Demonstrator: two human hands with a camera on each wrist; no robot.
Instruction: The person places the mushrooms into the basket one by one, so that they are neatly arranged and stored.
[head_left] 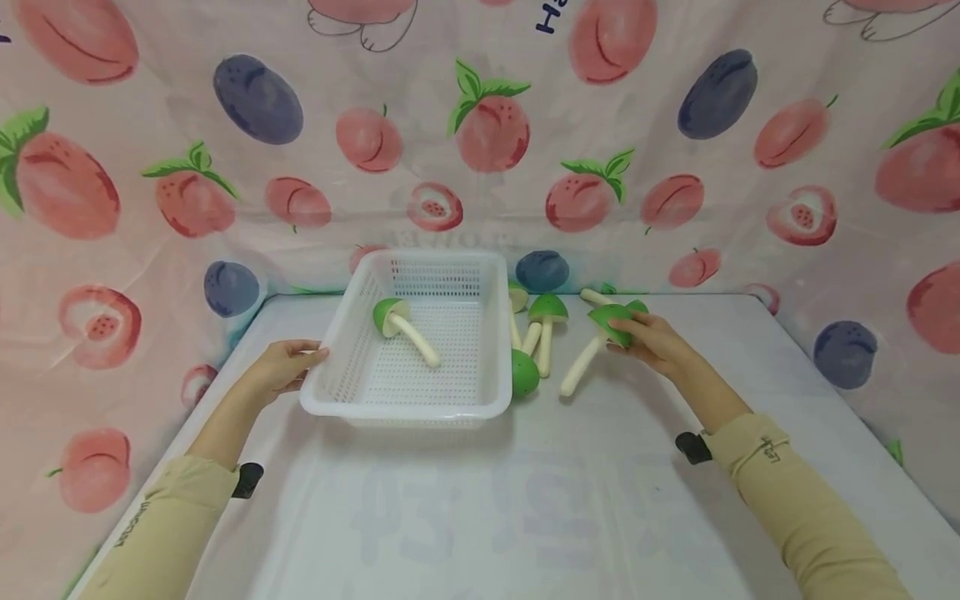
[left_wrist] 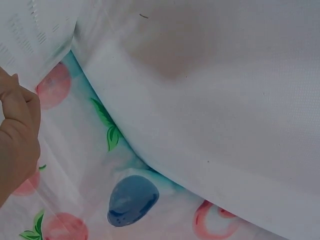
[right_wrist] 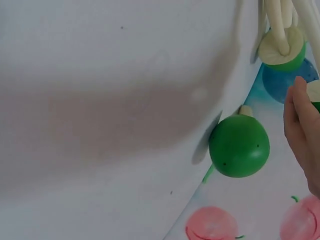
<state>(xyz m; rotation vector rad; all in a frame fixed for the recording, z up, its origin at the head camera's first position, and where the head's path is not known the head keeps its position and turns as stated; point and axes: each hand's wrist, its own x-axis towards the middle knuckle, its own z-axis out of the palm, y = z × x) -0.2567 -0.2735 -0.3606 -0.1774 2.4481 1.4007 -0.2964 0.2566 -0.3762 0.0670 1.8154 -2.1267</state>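
Note:
At the left side of a white plastic basket (head_left: 408,410), my left hand (head_left: 283,367) holds the rim. One toy mushroom (head_left: 415,340) with a green cap and a pale stem lies inside the basket. My right hand (head_left: 651,340) grips a second toy mushroom (head_left: 581,367) by its green cap, its stem slanting down to the left. Just behind that hand lies another mushroom (head_left: 596,297), partly hidden; its round green cap (right_wrist: 239,146) shows fully in the right wrist view. The left wrist view catches my left hand (left_wrist: 19,135) only at its edge, against the basket wall (left_wrist: 35,35).
Several more green-capped mushrooms (head_left: 548,310) lie against the basket's right side, one cap (head_left: 524,372) nearest the front. The white table (head_left: 480,517) ends at a fruit-printed cloth (head_left: 450,192), which rises behind and at both sides.

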